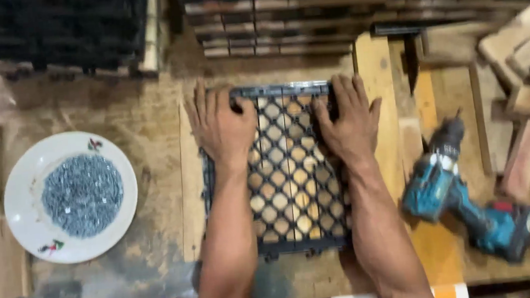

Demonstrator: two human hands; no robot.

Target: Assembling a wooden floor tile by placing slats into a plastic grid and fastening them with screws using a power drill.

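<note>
A black plastic grid panel with honeycomb openings lies flat on the wooden workbench, with pale wood slats showing through the openings. My left hand presses flat on the panel's upper left corner, fingers spread. My right hand presses flat on the upper right corner, fingers spread toward the far edge. Neither hand grips anything.
A white plate heaped with small grey screws sits at the left. A teal cordless drill lies at the right. Wood blocks pile at the far right. Stacked black grid panels and stacked slatted tiles line the back.
</note>
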